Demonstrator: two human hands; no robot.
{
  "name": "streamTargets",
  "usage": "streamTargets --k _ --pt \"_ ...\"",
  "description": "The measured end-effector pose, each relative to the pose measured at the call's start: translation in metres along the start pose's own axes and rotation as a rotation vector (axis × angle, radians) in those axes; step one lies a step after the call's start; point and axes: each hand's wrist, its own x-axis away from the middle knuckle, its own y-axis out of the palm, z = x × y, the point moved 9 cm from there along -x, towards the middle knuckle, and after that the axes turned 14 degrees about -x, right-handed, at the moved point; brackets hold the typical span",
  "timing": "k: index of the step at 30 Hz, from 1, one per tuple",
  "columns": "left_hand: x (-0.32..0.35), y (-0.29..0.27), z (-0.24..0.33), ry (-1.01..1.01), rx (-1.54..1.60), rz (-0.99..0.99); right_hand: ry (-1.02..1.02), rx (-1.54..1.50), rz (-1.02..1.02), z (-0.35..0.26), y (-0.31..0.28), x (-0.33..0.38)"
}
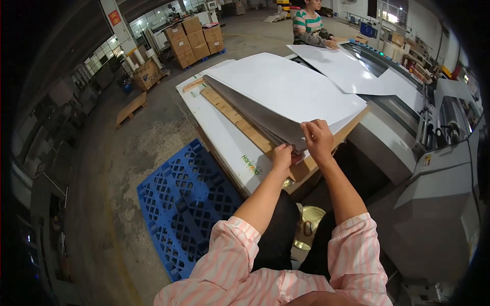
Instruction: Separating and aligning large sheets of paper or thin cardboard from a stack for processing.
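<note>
A stack of large white sheets (286,84) lies in front of me, its upper sheets raised at the near corner. That lifted corner is pinched between the fingers of my right hand (318,136). Lower and to the left, my left hand (284,155) is closed at the edge of the sheets underneath; its fingertips are partly hidden, so the exact layer they grip is hard to make out. A wooden strip (235,118) runs along the stack's left side, on top of a white printed board (219,133).
A blue plastic pallet (186,204) lies on the floor at left. At right stands a grey machine (388,135) with another white sheet (352,71) on it. A co-worker (309,25) touches that sheet at the far side. Below me is a round metal tin (312,219). Cardboard boxes (194,38) stand behind.
</note>
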Motion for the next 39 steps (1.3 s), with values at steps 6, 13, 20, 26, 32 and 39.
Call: streamTargets --k 6,13,20,26,32,39 --pt "0.001 0.003 0.006 0.040 -0.002 -0.035 0.035 0.180 -0.303 0.022 0.032 0.020" --pt "0.005 0.005 0.007 0.024 -0.037 -0.022 0.106 0.354 -0.492 0.045 0.049 0.034" --pt "0.011 0.006 0.011 0.007 0.065 -0.068 -0.040 0.151 -0.512 0.002 0.040 0.028" --pt "0.003 -0.001 0.015 0.077 0.108 0.037 -0.041 0.167 -0.508 0.023 0.039 0.025" --pt "-0.004 -0.002 0.014 0.110 0.070 -0.023 0.131 0.073 -0.389 0.040 0.032 0.018" --pt "0.004 -0.004 0.016 0.140 0.040 0.181 0.138 0.090 -0.360 0.041 0.028 0.017"
